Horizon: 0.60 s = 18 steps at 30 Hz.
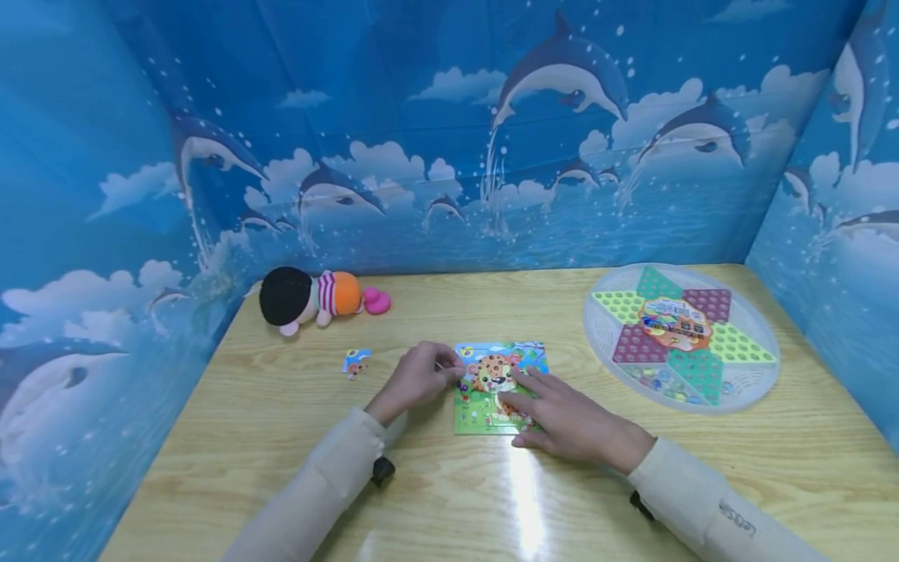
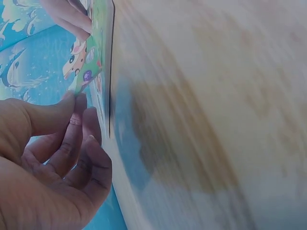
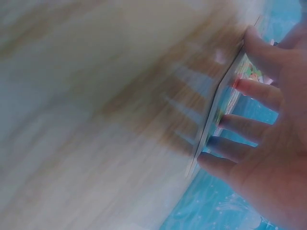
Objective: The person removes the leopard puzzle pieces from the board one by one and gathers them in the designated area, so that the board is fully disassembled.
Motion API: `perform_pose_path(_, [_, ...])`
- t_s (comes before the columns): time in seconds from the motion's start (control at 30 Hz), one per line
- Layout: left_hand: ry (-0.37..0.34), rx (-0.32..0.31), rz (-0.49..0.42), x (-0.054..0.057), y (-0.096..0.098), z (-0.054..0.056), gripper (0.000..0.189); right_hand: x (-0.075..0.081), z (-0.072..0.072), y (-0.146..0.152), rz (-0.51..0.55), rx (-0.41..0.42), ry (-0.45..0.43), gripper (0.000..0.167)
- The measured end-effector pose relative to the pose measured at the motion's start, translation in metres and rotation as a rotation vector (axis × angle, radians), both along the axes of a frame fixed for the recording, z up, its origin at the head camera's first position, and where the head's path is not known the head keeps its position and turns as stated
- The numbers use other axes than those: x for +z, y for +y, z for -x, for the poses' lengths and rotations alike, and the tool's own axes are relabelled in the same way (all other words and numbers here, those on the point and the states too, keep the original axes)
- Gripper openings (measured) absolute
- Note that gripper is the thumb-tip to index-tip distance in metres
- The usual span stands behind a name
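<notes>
A jigsaw puzzle (image 1: 492, 421) with a spotted cartoon animal lies flat on the table. At its left side my left hand (image 1: 421, 376) pinches a puzzle piece (image 2: 85, 64) between thumb and index finger. In the left wrist view that piece is tilted up over the board, showing green, a purple spot and part of the animal. My right hand (image 1: 572, 417) rests on the puzzle's right side with its fingers spread, covering part of the picture. The right wrist view shows its fingertips (image 3: 230, 122) along the board's edge. Another loose puzzle piece (image 1: 355, 363) lies farther left.
A doll (image 1: 337, 295) in a striped top lies at the back left. To the right stands a round Chinese checkers board (image 1: 740, 386) in a clear case with marbles. Dolphin-print sheets (image 1: 421, 117) rise behind the table (image 1: 449, 507) and at both sides.
</notes>
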<state>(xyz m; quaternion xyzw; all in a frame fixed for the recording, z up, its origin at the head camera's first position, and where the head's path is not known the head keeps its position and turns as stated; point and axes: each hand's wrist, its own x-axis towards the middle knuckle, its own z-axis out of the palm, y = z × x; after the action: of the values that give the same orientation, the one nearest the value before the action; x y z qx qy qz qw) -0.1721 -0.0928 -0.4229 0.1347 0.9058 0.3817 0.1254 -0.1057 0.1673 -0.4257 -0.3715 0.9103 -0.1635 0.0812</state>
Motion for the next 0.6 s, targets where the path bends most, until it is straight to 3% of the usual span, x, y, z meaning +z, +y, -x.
perform_pose_path(0.6, [0.002,-0.004,0.02,-0.0022,0.0025,-0.003,0.004,0.0018,0.0002,-0.0044,-0.04,0.031,0.038,0.058])
